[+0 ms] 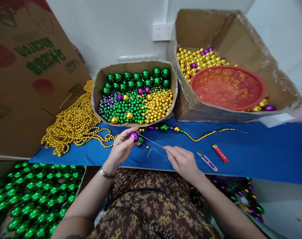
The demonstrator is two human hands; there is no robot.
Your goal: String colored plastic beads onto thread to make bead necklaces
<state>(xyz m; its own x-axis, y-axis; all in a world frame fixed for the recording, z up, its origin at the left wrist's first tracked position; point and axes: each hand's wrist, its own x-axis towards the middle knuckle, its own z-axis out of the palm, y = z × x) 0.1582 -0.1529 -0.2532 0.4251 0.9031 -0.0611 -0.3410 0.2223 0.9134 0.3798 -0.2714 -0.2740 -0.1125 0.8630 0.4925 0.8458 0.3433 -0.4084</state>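
Between the thumb and fingers of my left hand point(123, 146) is a shiny purple bead point(133, 136). A green bead point(141, 140) sits against its right side, and a small gold bead point(147, 147) lies just below on the cloth. My right hand point(182, 162) pinches a thin needle point(151, 140) that slants up and left to the purple bead; whether its tip is inside the bead I cannot tell. Loose thread point(153, 150) curls on the cloth between my hands. Behind them stretches a strung bead strand point(203, 136) of gold, green and purple.
A cardboard box of sorted beads point(136, 103) stands behind my hands. At its right is a taller box point(203, 111) with a red basket point(264, 88). Gold bead strings point(73, 122) heap at left. Thread snips point(207, 161) and a red packet point(220, 153) lie on the blue cloth point(260, 156).
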